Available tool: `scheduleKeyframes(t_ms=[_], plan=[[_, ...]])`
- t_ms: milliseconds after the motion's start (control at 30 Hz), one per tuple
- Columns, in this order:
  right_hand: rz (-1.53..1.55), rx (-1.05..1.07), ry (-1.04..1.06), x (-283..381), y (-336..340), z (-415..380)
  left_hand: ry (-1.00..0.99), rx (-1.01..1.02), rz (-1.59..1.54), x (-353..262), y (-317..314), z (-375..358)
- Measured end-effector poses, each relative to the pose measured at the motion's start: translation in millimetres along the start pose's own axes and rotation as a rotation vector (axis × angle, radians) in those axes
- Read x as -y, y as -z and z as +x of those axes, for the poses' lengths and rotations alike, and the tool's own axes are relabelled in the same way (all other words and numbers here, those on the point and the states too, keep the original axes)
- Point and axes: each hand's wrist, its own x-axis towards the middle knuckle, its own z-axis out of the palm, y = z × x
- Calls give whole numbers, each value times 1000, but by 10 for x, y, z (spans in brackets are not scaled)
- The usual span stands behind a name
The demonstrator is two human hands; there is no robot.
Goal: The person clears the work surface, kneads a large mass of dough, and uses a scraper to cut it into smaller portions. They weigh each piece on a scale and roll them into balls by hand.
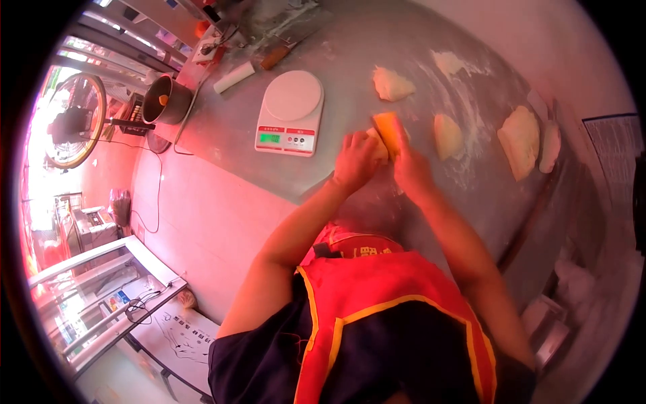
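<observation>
My left hand [357, 160] is closed round a pale piece of dough [379, 146] near the table's front edge. Beside it, my right hand [412, 168] grips a yellow scraper [387, 132], which touches or nearly touches that dough. Left of my hands is a white scale [291, 108] with a lit green display and a bare round plate. Beyond my hands lies one dough lump [392, 84], and another dough piece [448, 137] rests just to their right. A larger dough piece [519, 143] is farther right.
A white roller [234, 77] and a brown-handled tool [275, 58] lie behind the scale. At the table's left edge stands a dark metal pot [167, 99]. Flour [464, 161] streaks the grey table [350, 40]. A fan [75, 121] is far left.
</observation>
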Motion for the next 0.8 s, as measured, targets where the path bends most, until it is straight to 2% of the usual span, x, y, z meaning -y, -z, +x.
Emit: scheduleKeyframes(t_ms=[33,133,200,267,300,400,433,467,533,567,600,633,667,700,767,800], plan=[[-22,9,-10,-19,9,23,46,14,-53,39,38,47],[-63,16,-44,16,15,23,65,-185,118,257,392,311],[-61,-4,-54,91,38,28,128,-323,103,365,829,535],[-60,-23,-42,79,24,40,104,-383,198,655,1041,708],[-60,-33,-38,77,25,41,159,-331,230,857,1053,757],[-44,-32,-22,130,41,26,157,-277,260,1161,1011,769],[-66,-29,-28,142,36,26,118,-238,296,1197,974,767],[-88,-22,-37,157,28,10,164,-266,352,1200,892,725],[-96,-25,-21,173,21,-5,257,-330,461,824,835,651],[-81,-32,1,173,22,-13,188,-425,394,649,835,597],[-65,-40,22,169,20,-19,47,-420,444,628,754,548],[-79,-7,-23,136,7,-25,27,-398,277,566,539,409],[-95,28,-67,74,-12,-28,-13,-276,152,371,470,269],[-111,66,-107,27,-14,-29,-62,-209,136,282,301,127],[-45,-135,98,129,196,-43,-122,-81,126,343,-76,-97],[13,-157,65,150,335,-87,-61,-56,72,272,-137,-146]])
